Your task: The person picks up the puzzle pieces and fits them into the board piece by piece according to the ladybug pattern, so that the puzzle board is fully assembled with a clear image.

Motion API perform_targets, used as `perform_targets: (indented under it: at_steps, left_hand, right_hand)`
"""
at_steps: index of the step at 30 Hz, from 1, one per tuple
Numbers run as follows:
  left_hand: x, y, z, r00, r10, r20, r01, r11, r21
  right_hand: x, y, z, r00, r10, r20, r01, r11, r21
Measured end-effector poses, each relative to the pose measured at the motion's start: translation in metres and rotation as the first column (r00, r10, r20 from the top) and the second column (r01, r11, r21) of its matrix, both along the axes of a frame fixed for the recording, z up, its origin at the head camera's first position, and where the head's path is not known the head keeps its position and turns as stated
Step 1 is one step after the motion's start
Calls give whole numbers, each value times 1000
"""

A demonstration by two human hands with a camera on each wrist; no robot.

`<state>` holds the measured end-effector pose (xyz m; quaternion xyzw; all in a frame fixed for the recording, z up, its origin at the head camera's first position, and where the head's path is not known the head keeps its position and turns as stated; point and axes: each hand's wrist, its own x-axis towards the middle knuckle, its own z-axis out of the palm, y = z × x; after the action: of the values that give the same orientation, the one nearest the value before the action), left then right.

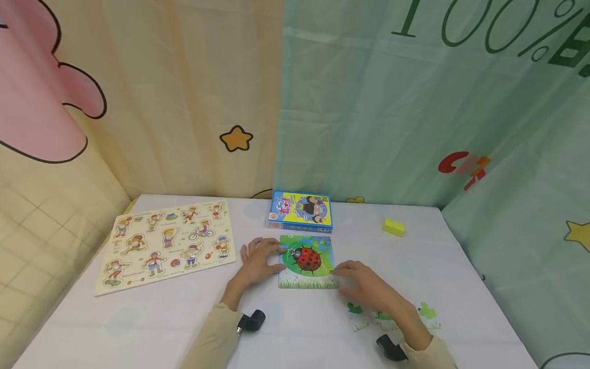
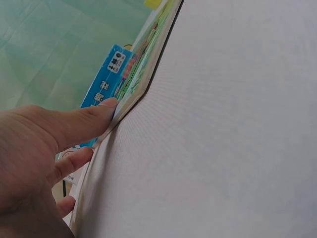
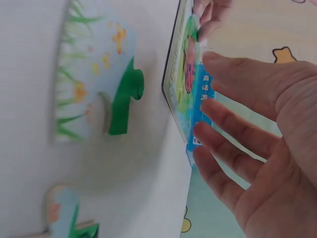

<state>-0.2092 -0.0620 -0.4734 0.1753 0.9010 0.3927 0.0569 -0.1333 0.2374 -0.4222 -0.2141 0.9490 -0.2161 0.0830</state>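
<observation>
A square ladybug jigsaw puzzle (image 1: 308, 261) lies flat on the white table, with a green background and grass along its near edge. My left hand (image 1: 260, 260) rests at its left side, thumb and fingertips touching the edge. In the left wrist view, the thumb (image 2: 91, 121) lies along the board's rim. My right hand (image 1: 371, 287) is at the right edge, fingers loosely spread and holding nothing; whether they touch the board I cannot tell. Beneath the right forearm lie loose puzzle pieces (image 1: 357, 318), partly hidden; one grassy piece (image 3: 89, 82) shows large in the right wrist view.
Just behind the puzzle lies a blue and yellow card-game box (image 1: 300, 211). A large pegboard puzzle (image 1: 168, 246) with children's figures sits on the left. A yellow block (image 1: 394, 227) is at the back right. Curtains (image 1: 369, 113) hang behind the table.
</observation>
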Motion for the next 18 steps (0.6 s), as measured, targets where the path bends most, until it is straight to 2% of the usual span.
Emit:
perform_targets:
  at_steps: [3, 8, 13, 18]
  left_hand:
    - [0, -1, 0, 1000, -1, 5, 1, 1000, -1]
    - [0, -2, 0, 1000, -3, 2, 3, 1000, 4]
    - [1, -4, 2, 1000, -20, 4, 20, 1000, 3]
    - [0, -6, 1, 998, -67, 8, 67, 997, -30]
  right_hand:
    - [13, 3, 2, 998, 7, 67, -8, 1000, 2]
    - [31, 8, 3, 991, -2, 131, -5, 999, 48]
    - [43, 12, 1, 990, 12, 142, -18, 999, 42]
    - [49, 16, -3, 990, 22, 141, -31, 997, 66]
